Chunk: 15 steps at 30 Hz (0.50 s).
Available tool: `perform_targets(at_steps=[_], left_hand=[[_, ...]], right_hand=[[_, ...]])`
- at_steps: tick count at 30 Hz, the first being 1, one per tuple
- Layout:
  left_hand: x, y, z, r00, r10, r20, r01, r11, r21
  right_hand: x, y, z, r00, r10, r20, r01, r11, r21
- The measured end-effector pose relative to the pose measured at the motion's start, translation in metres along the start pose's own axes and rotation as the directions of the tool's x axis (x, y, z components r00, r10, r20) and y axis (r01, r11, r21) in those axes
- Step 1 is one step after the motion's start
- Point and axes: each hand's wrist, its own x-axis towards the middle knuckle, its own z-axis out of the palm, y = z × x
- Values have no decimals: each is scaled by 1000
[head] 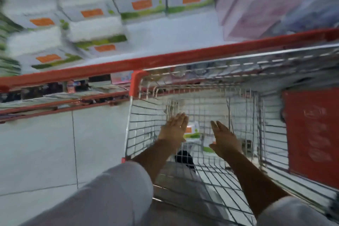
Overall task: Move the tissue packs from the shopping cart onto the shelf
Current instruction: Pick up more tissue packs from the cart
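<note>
Both hands, left [174,128] and right [224,138], reach spread and empty into the cart [201,110], flanking a tissue pack [192,130] at lower centre.

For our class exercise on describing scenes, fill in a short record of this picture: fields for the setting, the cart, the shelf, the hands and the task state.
setting: shop aisle, pale tiled floor
cart: silver wire shopping cart with red trim, white-and-green tissue pack lying at its bottom
shelf: red-edged shelf with white tissue packs with orange labels
hands: left hand and right hand open, reaching down either side of the pack
task state: pack not yet gripped
</note>
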Motion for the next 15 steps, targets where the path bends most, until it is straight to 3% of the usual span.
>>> perform_targets(at_steps=[3, 7, 15], left_hand=[[27, 8, 19, 985, -36, 171, 18, 994, 104], [45, 16, 20, 985, -87, 149, 51, 973, 226], [43, 24, 25, 982, -170, 88, 155, 976, 152]], right_hand=[[20, 23, 15, 993, -23, 112, 36, 993, -117], [36, 32, 31, 982, -78, 174, 114, 972, -206], [34, 30, 39, 980, -58, 191, 114, 948, -297]])
